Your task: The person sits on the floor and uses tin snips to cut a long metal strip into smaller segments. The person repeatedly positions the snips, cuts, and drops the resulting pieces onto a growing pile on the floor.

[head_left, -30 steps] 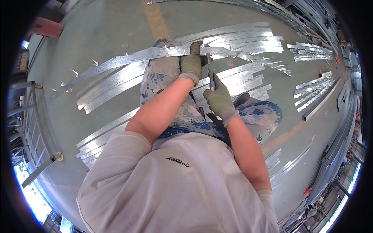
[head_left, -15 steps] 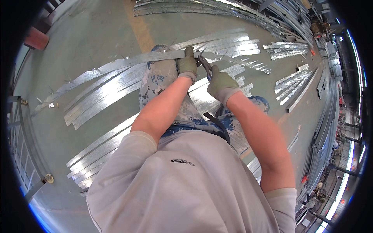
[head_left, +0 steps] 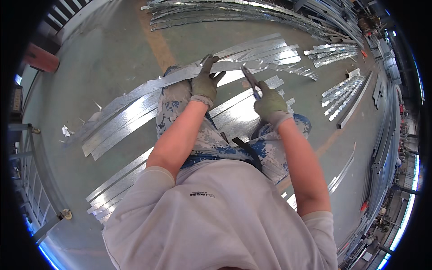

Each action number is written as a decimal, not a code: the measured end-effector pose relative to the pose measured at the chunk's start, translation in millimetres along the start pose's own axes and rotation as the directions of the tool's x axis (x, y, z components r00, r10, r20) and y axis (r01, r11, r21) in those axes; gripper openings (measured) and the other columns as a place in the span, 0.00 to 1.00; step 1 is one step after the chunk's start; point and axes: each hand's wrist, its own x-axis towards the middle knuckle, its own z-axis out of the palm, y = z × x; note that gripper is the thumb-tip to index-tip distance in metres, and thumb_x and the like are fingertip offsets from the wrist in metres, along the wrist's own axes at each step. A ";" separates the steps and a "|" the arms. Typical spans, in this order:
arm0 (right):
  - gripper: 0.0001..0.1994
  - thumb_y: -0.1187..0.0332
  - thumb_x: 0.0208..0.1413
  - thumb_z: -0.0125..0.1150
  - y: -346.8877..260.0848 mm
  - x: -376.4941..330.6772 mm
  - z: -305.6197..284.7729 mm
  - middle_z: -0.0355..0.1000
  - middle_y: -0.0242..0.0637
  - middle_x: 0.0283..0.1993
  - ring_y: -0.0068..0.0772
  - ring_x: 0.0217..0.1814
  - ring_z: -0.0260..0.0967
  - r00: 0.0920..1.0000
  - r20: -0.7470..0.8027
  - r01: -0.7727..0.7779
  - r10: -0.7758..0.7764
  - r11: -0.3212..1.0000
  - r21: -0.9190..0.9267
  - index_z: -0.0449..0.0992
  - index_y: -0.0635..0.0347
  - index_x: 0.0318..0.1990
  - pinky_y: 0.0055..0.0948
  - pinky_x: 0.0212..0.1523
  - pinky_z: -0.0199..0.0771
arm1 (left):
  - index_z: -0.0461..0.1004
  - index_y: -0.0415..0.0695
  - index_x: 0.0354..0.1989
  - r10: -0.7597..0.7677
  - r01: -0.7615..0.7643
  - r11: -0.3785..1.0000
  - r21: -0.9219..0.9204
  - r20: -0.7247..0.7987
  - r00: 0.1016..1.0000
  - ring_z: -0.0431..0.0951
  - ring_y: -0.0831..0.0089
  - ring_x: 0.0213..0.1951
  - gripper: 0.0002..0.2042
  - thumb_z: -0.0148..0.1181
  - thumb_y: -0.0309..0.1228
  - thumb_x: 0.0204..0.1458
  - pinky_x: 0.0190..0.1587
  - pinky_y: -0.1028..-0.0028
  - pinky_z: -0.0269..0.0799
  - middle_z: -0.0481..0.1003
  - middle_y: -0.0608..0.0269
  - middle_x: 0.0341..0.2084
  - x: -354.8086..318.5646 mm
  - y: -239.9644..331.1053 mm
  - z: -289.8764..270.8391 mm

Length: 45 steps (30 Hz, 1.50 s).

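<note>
A long thin galvanized metal strip (head_left: 177, 75) with bent tabs along it lies across my raised left knee. My gloved left hand (head_left: 206, 85) grips it near the knee, the fingers over its far edge and the thumb off to the right. In my gloved right hand (head_left: 271, 104) is a pair of pliers (head_left: 250, 80), closed in my fist. The jaws point up and left, close to the strip's near edge; whether they touch it I cannot tell. To the right, the strip runs on with several tabs sticking out.
Flat metal strips (head_left: 119, 123) lie fanned on the green floor around my legs. Bundles of tabbed strips (head_left: 216, 13) lie ahead, with smaller piles (head_left: 344, 92) at the right. A wheeled metal frame (head_left: 38, 180) stands at the left, near a red cylinder (head_left: 42, 58).
The pliers have come away from beside my left hand, and my right hand has moved right and nearer. My left hand has shifted left along the strip, its thumb now spread.
</note>
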 end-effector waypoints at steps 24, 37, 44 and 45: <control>0.32 0.68 0.67 0.61 39.7 77.0 58.4 0.76 0.59 0.64 0.62 0.67 0.79 0.980 0.038 -0.193 0.195 0.980 -0.056 0.63 0.56 0.77 0.54 0.63 0.81 | 0.69 0.49 0.75 -0.132 0.144 0.967 0.211 -0.073 0.989 0.79 0.58 0.67 0.20 0.52 0.39 0.79 0.64 0.51 0.87 0.75 0.54 0.69 38.2 21.4 -5.1; 0.28 0.75 0.63 0.70 33.3 37.4 72.7 0.81 0.44 0.62 0.43 0.58 0.83 0.872 0.443 -0.439 -0.209 0.066 0.896 0.72 0.64 0.70 0.43 0.52 0.89 | 0.70 0.46 0.73 -0.150 0.156 0.982 0.105 -0.062 0.987 0.80 0.54 0.65 0.20 0.54 0.39 0.78 0.68 0.51 0.83 0.76 0.52 0.69 39.1 24.9 0.2; 0.26 0.75 0.62 0.72 24.0 46.3 68.8 0.81 0.45 0.61 0.44 0.59 0.83 0.871 0.448 -0.436 -0.205 0.100 0.894 0.73 0.66 0.67 0.42 0.53 0.89 | 0.72 0.44 0.71 -0.124 0.130 0.982 0.139 -0.055 0.991 0.82 0.55 0.63 0.22 0.59 0.40 0.75 0.64 0.52 0.87 0.77 0.51 0.67 42.0 24.1 -6.1; 0.26 0.75 0.63 0.69 23.6 46.4 67.9 0.80 0.46 0.62 0.45 0.60 0.83 0.871 0.445 -0.430 -0.209 0.113 0.896 0.72 0.65 0.68 0.43 0.55 0.88 | 0.72 0.43 0.71 -0.126 0.132 0.981 0.145 -0.052 0.991 0.82 0.55 0.63 0.22 0.59 0.40 0.74 0.64 0.53 0.87 0.77 0.50 0.67 42.0 23.8 -5.5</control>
